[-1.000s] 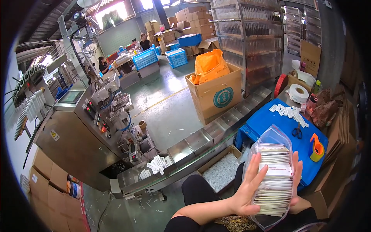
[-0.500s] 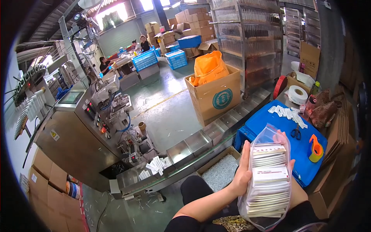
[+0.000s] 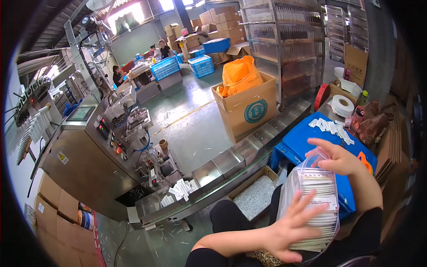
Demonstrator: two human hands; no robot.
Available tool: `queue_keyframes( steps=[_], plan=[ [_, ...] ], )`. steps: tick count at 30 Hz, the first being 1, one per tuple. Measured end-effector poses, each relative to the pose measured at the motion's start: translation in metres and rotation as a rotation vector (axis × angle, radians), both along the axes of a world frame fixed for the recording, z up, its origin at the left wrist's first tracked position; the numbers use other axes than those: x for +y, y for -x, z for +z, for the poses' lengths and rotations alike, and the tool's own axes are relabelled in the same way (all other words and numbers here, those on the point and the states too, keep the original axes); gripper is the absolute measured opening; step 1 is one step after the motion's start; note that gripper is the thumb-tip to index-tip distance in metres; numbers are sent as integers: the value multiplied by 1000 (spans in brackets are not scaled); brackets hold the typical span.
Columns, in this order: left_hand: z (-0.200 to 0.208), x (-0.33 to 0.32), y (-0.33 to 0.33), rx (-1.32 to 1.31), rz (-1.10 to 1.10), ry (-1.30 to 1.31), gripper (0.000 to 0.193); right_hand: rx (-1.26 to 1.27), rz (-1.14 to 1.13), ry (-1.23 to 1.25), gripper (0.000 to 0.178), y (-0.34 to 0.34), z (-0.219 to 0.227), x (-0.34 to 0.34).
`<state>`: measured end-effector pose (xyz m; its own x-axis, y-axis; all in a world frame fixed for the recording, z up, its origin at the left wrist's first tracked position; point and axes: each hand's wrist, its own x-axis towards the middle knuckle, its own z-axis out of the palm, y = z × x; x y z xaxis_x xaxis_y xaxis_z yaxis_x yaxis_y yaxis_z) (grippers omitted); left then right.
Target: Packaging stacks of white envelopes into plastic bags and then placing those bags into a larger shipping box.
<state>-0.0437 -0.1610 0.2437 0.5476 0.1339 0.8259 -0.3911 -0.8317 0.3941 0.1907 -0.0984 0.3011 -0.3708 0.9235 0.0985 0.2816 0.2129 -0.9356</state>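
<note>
A clear plastic bag (image 3: 291, 187) packed with rows of thin white packets (image 3: 318, 189) rests at my lap, tilted toward me. My left hand (image 3: 291, 227) lies across its front with fingers spread, touching the plastic. At the top end of the bag, my right hand (image 3: 336, 159) has its thumb and fingers about the loose plastic at the mouth. Beyond it, a blue crate top (image 3: 296, 142) carries loose white packets (image 3: 331, 129). A tape dispenser (image 3: 365, 163) is partly hidden behind my right hand.
A metal conveyor (image 3: 209, 174) with trays crosses in front of me, white packets (image 3: 182, 190) at its left end. Beneath it sits a box of small clear pieces (image 3: 253, 198). A carton with an orange bag (image 3: 242, 75) stands beyond. A machine (image 3: 84, 151) is at left; people work far back.
My right hand has risen from the bag's side to its top end. My left hand has moved from the left side to lie spread over the front. The scissors are now hidden.
</note>
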Motion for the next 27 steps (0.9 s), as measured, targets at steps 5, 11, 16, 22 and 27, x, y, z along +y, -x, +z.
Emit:
queue_keyframes(
  steps=[5, 11, 16, 22, 27],
  plan=[
    [23, -29, 8, 182, 187, -239, 44, -679, 35, -359, 22, 8, 23, 12],
    [12, -43, 0, 295, 263, -136, 31, -718, -42, -360, 11, 22, 28, 8],
    [23, -33, 5, 333, 269, -158, 34, -682, -86, -357, 7, 20, 28, 1],
    [33, -52, -10, 329, 367, -415, 33, -780, -36, -466, 11, 22, 33, -6],
    [25, -59, -7, 311, 251, -493, 25, -801, -47, -456, 10, 13, 30, -3]
  ],
)
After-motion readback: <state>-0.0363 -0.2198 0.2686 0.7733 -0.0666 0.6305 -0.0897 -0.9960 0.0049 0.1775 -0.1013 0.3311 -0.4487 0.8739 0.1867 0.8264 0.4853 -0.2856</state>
